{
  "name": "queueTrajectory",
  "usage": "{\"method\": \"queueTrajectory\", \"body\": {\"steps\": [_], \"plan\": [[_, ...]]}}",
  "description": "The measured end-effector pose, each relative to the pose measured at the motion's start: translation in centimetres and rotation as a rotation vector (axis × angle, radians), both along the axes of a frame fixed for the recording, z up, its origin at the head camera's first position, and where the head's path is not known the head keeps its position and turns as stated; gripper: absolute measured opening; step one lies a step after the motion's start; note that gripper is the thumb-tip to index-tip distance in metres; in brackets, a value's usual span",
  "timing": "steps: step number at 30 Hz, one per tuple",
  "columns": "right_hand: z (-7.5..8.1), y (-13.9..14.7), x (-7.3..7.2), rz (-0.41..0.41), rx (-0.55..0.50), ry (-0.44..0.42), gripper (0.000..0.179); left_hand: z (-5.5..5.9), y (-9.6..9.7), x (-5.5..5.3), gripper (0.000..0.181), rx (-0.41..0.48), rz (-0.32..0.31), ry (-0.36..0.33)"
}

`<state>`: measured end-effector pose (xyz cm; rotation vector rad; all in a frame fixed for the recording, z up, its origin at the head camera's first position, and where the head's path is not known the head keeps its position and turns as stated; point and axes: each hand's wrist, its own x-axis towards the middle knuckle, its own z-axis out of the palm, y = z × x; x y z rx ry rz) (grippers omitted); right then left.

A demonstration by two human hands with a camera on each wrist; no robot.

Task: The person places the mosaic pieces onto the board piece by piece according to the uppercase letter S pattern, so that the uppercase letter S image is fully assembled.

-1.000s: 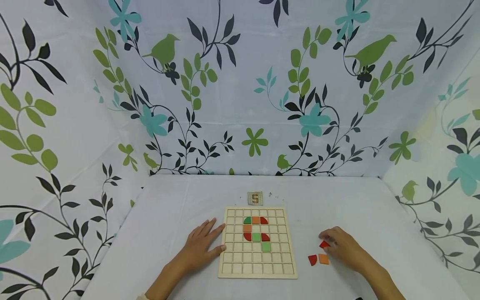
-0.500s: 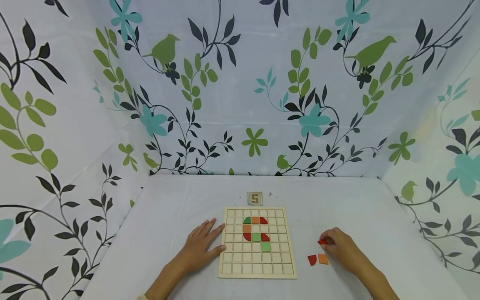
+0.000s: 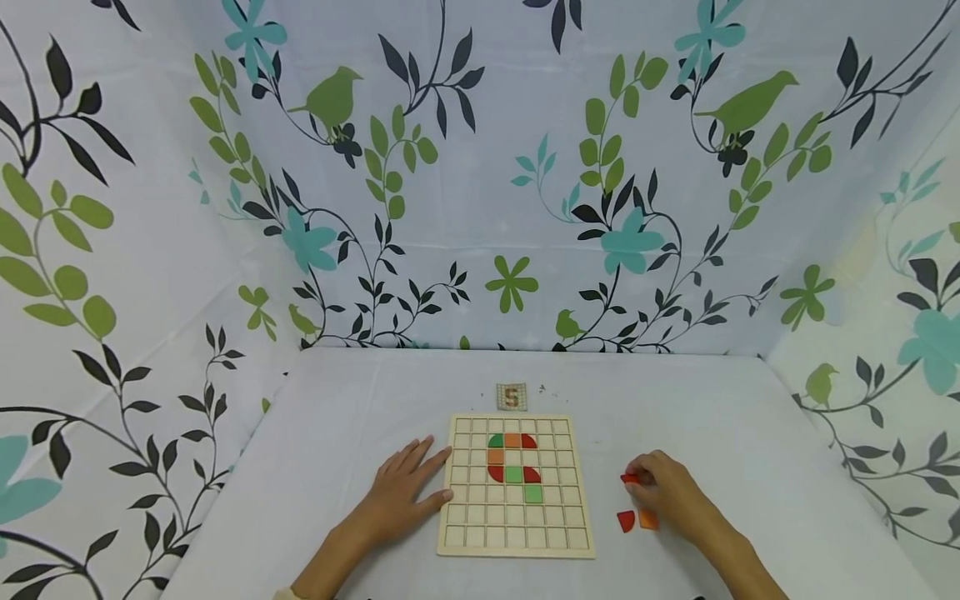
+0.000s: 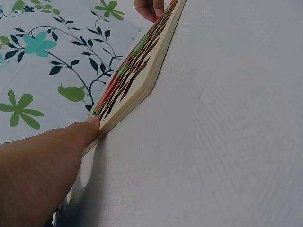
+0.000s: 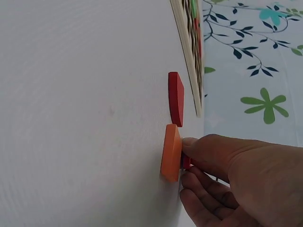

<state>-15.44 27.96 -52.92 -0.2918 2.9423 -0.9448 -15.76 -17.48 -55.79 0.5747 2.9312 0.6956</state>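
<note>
A wooden grid board (image 3: 480, 533) lies on the table, with red, orange and green tiles set in several of its cells. My left hand (image 3: 401, 492) rests at the board's left edge, fingers spread and thumb on the rim (image 4: 97, 125). To the right of the board, my right hand (image 3: 667, 487) pinches a red tile (image 3: 630, 478) between thumb and fingers; in the right wrist view that red tile (image 5: 186, 161) is mostly hidden. Just below this hand lie a red quarter-round tile (image 3: 626, 522) and an orange square tile (image 3: 648, 520), the latter partly covered by the hand.
A small card (image 3: 512, 397) marked with a letter-like S shape lies behind the board. Around the white table (image 3: 360, 400) hangs a cloth (image 3: 450, 208) printed with leaves, birds and flowers.
My right hand has picked up the red tile and moved a little to the left with it, toward the board. My left hand stays in place at the board's edge.
</note>
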Motion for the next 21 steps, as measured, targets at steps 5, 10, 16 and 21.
{"method": "queueTrajectory", "body": {"steps": [5,10,16,21], "plan": [[0.2,-1.2,-0.2,-0.007,-0.026,-0.013,0.014,0.2,0.0,0.0,0.071,-0.001,0.000,-0.002],[0.5,-2.8,-0.3,-0.025,-0.022,-0.026,0.014,0.1,0.0,-0.1,0.071,0.001,-0.003,-0.003],[0.8,-5.5,0.1,-0.034,-0.051,-0.036,0.015,0.0,0.0,-0.1,0.071,-0.003,0.004,-0.007],[0.7,-8.0,0.8,0.008,-0.078,-0.030,0.015,0.0,0.0,-0.2,0.072,-0.005,0.005,-0.008]]}}
